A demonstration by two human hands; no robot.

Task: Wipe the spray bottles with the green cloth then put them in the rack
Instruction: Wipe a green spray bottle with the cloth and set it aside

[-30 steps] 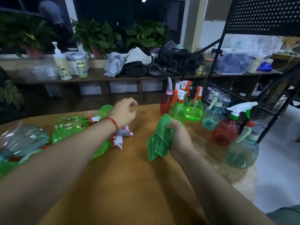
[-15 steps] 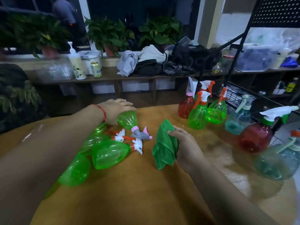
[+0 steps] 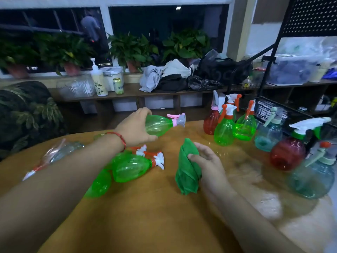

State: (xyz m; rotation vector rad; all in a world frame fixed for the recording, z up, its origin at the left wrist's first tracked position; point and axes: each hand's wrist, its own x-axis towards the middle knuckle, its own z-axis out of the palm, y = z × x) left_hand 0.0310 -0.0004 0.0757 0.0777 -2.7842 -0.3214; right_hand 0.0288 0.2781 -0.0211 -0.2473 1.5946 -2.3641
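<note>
On my feed the green spray bottle (image 3: 158,125), with its pink-and-grey trigger head, looks empty and see-through. I judge it light, thin-walled and smooth enough to slip. It should dent under a hard squeeze, so I would hold it around the fat body or at the neck just under the trigger, never by the lever. It sits clear of the table (image 3: 145,225), lying sideways with the nozzle pointing right.

The left hand (image 3: 135,128) grips its base end, with the fingers curled over the top and the thumb underneath. The right hand (image 3: 209,165) pinches the green cloth (image 3: 187,168) between thumb and forefinger, and its other fingers are loosely spread. The cloth is soft and bunched and hangs down. I cannot tell whether its lower end touches the table. Hand and bottle are near each other but apart. The wire rack (image 3: 269,110) stands at the table's far right, behind several upright bottles (image 3: 224,132).
</note>
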